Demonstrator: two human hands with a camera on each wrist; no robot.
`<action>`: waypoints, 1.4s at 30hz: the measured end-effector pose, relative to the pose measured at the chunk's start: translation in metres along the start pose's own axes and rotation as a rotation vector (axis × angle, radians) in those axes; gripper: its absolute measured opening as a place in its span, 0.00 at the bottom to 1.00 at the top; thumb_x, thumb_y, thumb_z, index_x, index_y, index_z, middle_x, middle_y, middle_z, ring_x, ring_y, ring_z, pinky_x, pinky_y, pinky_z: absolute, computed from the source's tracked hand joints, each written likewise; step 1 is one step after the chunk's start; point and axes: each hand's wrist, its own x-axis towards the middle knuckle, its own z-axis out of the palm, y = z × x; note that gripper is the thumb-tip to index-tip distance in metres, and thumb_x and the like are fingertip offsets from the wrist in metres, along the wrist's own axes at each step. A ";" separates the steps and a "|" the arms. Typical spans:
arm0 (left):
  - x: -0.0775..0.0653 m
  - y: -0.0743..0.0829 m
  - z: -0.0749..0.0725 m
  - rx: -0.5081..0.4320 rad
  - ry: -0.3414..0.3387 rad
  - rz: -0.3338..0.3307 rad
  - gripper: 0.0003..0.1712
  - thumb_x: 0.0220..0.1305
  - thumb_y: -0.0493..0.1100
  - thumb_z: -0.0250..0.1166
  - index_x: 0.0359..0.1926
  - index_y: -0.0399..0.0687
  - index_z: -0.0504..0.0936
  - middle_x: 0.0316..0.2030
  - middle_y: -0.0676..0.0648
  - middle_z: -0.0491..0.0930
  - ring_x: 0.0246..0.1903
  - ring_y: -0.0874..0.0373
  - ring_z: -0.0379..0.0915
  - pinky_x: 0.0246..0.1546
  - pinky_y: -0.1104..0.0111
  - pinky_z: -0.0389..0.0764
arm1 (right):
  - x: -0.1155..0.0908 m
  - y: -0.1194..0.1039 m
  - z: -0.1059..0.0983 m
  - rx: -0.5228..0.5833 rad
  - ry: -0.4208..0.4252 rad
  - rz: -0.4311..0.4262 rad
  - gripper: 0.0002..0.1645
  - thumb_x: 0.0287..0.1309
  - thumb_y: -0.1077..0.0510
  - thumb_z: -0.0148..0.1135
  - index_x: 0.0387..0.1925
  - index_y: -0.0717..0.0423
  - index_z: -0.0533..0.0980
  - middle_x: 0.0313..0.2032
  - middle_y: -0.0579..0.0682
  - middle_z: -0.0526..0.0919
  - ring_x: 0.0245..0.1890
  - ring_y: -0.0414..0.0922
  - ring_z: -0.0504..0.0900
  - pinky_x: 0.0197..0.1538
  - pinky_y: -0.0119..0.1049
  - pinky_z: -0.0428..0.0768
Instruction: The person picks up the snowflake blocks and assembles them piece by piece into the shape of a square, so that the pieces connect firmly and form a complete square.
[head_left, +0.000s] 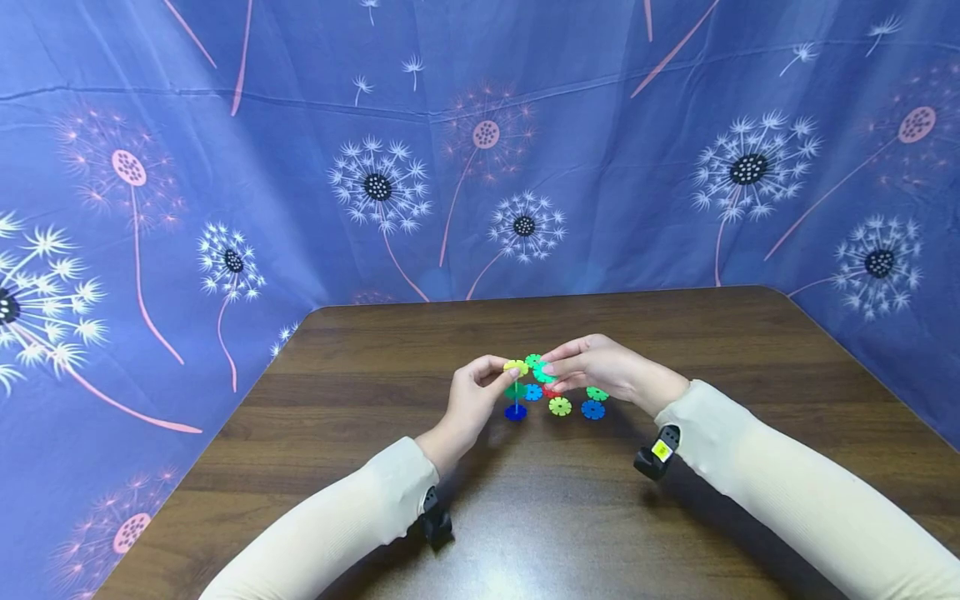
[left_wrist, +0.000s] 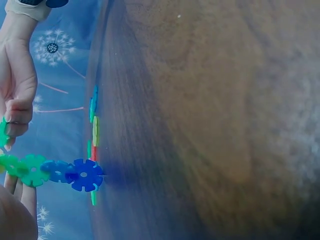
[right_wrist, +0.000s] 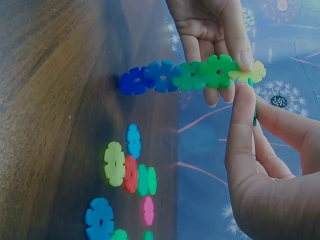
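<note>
An upright chain of interlocked plastic snowflake discs runs from dark blue at the bottom through blue and green to yellow at the top. My left hand pinches it near the yellow disc, with the thumb in front and the fingers behind. Between thumb and fingertips my right hand pinches a single green disc, seen edge-on in the right wrist view. That disc's edge meets the yellow disc; whether their slots are joined is hard to tell.
Loose discs lie on the wooden table by the right hand: a yellow-green one, a blue one, a red one, a pink one and several more. A blue dandelion-print cloth hangs behind the table.
</note>
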 end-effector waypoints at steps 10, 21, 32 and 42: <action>-0.001 0.003 -0.001 0.019 -0.021 0.004 0.11 0.60 0.38 0.69 0.38 0.31 0.84 0.37 0.38 0.85 0.31 0.67 0.77 0.37 0.73 0.79 | 0.000 -0.007 0.006 -0.015 0.023 -0.007 0.26 0.60 0.64 0.64 0.56 0.74 0.72 0.37 0.49 0.87 0.37 0.45 0.87 0.46 0.37 0.84; -0.002 0.006 0.000 0.014 -0.018 -0.024 0.11 0.59 0.37 0.69 0.37 0.31 0.83 0.32 0.47 0.85 0.30 0.67 0.76 0.35 0.76 0.77 | -0.002 -0.010 0.013 -0.085 0.056 -0.005 0.24 0.59 0.61 0.66 0.54 0.71 0.75 0.51 0.58 0.81 0.37 0.47 0.86 0.50 0.42 0.83; -0.003 0.009 0.001 0.009 -0.037 -0.006 0.10 0.58 0.36 0.69 0.35 0.29 0.83 0.31 0.45 0.84 0.29 0.65 0.75 0.34 0.77 0.76 | -0.001 -0.014 0.022 -0.044 0.080 0.014 0.21 0.59 0.66 0.64 0.53 0.74 0.74 0.43 0.56 0.82 0.31 0.43 0.86 0.46 0.38 0.84; -0.005 0.008 -0.003 0.012 -0.165 -0.001 0.17 0.60 0.38 0.68 0.50 0.40 0.80 0.46 0.42 0.84 0.42 0.60 0.82 0.45 0.72 0.80 | 0.000 -0.016 0.019 -0.032 0.027 0.010 0.23 0.60 0.62 0.64 0.54 0.72 0.73 0.39 0.51 0.84 0.32 0.42 0.86 0.49 0.41 0.83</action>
